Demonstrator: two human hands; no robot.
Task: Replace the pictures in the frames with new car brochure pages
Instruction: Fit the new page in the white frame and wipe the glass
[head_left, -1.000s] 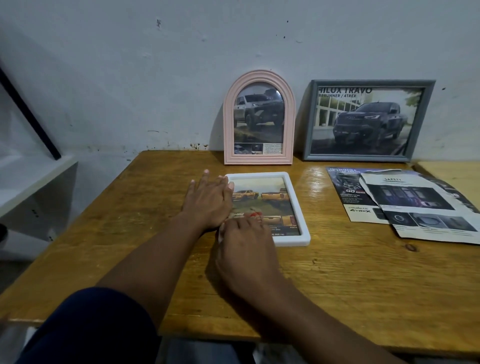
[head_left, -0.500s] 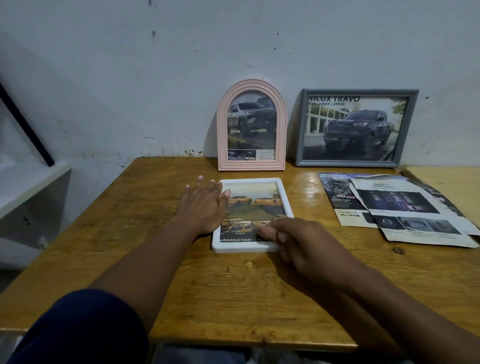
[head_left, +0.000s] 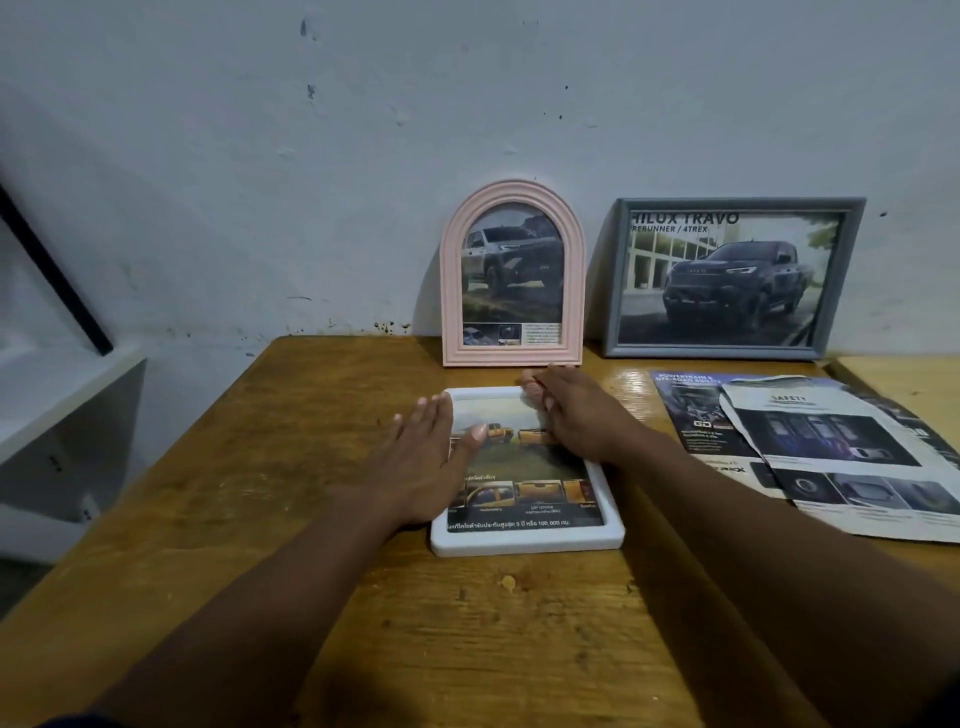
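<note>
A white frame (head_left: 527, 541) lies flat on the wooden table (head_left: 322, 519), with a brochure page of orange trucks in it. My left hand (head_left: 423, 467) rests flat on the frame's left edge, fingers straight and thumb on the picture. My right hand (head_left: 574, 415) is at the frame's far right corner, fingers curled over that edge. A pink arched frame (head_left: 451, 291) and a grey frame (head_left: 614, 291) lean upright against the wall behind, each showing a dark pickup truck.
Loose brochure pages (head_left: 831, 457) lie overlapping on the table to the right of the white frame. A white shelf unit (head_left: 57, 410) stands to the left of the table. A second, lighter table surface (head_left: 904, 384) adjoins at the far right.
My right hand has moved from the frame's near edge up to its far right corner. My left hand stays on the left edge. The frame sits slightly shifted.
</note>
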